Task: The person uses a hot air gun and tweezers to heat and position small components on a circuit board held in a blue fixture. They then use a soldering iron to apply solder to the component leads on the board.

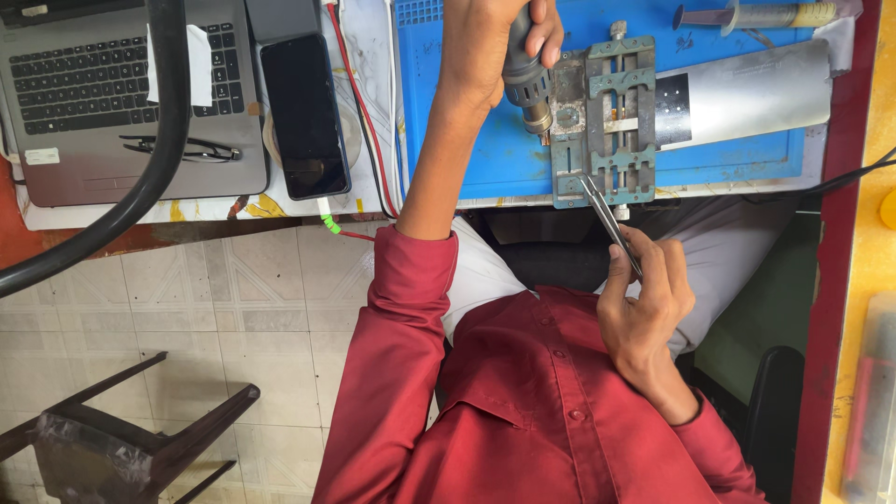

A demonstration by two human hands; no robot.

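My left hand (481, 51) is closed around a grey hot-air gun handle (525, 79), whose nozzle points at the left edge of a metal clamp fixture (605, 121) on a blue work mat (467, 112). A small board is held in the fixture. My right hand (644, 299), nearer my body, pinches slim metal tweezers (605, 217). Their tips touch the near end of the fixture. Both sleeves are dark red.
A grey laptop (112, 103) with spectacles (177, 147) on it sits at the far left, with a dark phone (303, 112) beside it. A thick black hose (159, 159) arcs over the laptop. A silver sheet (756, 89) and syringe (756, 14) lie right of the fixture. A black chair (121, 439) stands on the tiled floor.
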